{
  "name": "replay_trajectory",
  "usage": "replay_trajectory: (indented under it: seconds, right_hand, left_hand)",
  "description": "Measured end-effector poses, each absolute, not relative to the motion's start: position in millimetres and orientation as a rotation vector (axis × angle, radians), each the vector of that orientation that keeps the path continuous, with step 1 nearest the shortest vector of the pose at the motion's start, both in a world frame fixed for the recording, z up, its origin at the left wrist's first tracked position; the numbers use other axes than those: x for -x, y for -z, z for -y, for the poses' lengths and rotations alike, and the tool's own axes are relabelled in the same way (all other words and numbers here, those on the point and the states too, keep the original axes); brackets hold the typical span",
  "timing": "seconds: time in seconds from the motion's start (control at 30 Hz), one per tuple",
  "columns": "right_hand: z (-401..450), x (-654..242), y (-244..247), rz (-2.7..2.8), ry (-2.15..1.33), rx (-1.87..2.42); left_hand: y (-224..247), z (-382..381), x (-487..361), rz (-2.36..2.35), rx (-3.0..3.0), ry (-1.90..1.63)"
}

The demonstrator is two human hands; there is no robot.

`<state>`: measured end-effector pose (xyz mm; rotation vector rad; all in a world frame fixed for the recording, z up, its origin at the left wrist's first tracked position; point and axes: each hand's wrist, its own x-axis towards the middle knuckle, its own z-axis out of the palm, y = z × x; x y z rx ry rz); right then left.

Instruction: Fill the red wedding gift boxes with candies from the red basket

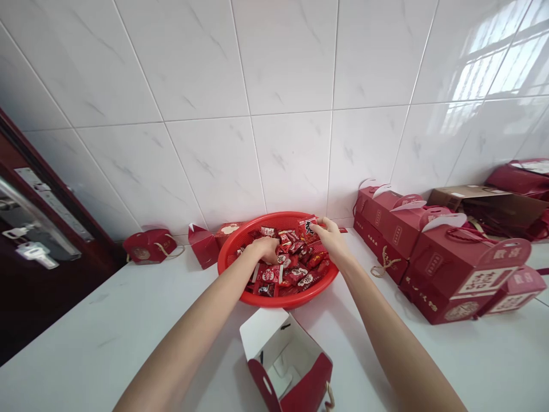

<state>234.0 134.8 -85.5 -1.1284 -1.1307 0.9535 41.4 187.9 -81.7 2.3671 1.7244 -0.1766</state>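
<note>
Wall: pale marbled tiles (pixel 291 63) across the upper frame, window glare at upper right.
Countertop: white, smooth surface (pixel 64 337) over the lower frame; things probably slide easily on it.
Door: dark, with keys (pixel 36 254), at the left edge.
Boxes: a row of red cartons (pixel 463 252) at right.
Basket: red, perforated, centre of the frame; likely light, fairly stiff plastic, best taken by 2 opposite sides of the rim (pixel 287 301).
Open box: bottom centre, flaps up, white inside; the card (pixel 306 383) looks light and easily creased, best steadied by its walls.
Right hand: thumb and fingers (pixel 330 237) pinch 1 packet (pixel 307 229) at the basket's upper right.
Left hand: fingers (pixel 266 249) among the wrapped pieces (pixel 295 274); whether they grip any, I cannot tell.
Wrappers: probably light, slippery; pinch the edges.
</note>
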Motion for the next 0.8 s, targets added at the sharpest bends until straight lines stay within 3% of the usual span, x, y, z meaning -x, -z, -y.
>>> replay_trajectory:
  seconds: [0.47, 0.8]
  right_hand:
    - [-137, -236, 90, 1.163, -0.954, 1.067]
    - [-133, -235, 88, 1.165, -0.971, 1.058]
  left_hand:
    - [68, -183, -41, -1.390, -2.195, -0.400]
    - [79, -182, -45, -1.530, -2.295, -0.025]
